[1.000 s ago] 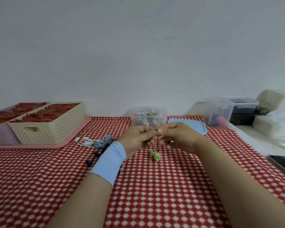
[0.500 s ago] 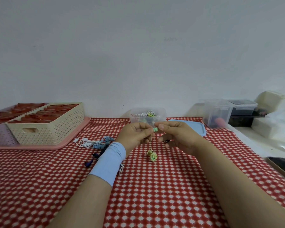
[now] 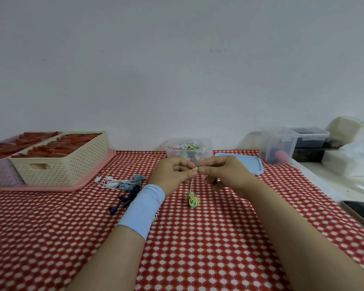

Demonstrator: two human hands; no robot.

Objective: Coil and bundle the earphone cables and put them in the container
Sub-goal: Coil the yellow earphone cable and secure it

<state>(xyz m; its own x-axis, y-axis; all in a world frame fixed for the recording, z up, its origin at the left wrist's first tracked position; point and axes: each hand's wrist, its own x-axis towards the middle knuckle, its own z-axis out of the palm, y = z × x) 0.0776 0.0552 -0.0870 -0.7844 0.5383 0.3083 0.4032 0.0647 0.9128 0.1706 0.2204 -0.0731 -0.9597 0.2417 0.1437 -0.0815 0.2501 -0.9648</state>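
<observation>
Nothing readable on show.
No lettering, label or number comes through on the clear container [image 3: 206, 151], the blue lid [image 3: 252, 164] or the dark phone screen [image 3: 363, 211].

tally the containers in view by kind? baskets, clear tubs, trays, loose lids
Baskets: 2
Clear tubs: 3
Pink tray: 1
Blue lid: 1
Total: 7
</observation>
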